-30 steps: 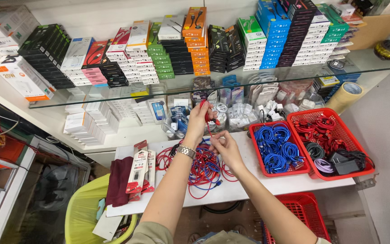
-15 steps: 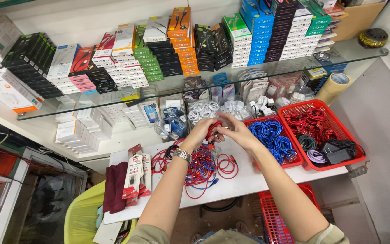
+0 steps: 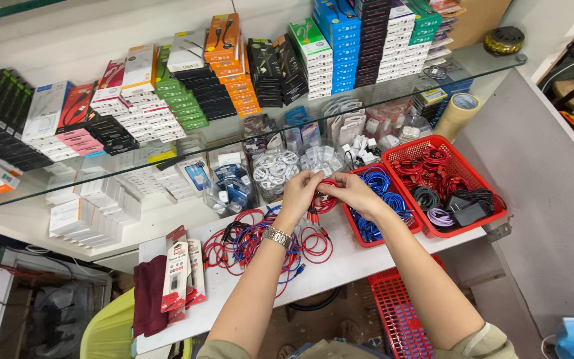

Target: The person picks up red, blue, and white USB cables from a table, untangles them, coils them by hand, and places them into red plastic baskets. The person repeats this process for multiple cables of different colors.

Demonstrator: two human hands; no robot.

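Red cable [image 3: 325, 201] is pinched between left hand [image 3: 300, 193] and right hand [image 3: 347, 191], held above the white shelf [image 3: 340, 266]. Loose cable pile [image 3: 260, 242] at seven o'clock; red basket [image 3: 403, 229] of blue cables at three o'clock.

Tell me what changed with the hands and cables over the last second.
The left hand came down from the shelf items and the right hand rose to meet it; both now grip a red cable. The cable pile and red baskets stayed put.
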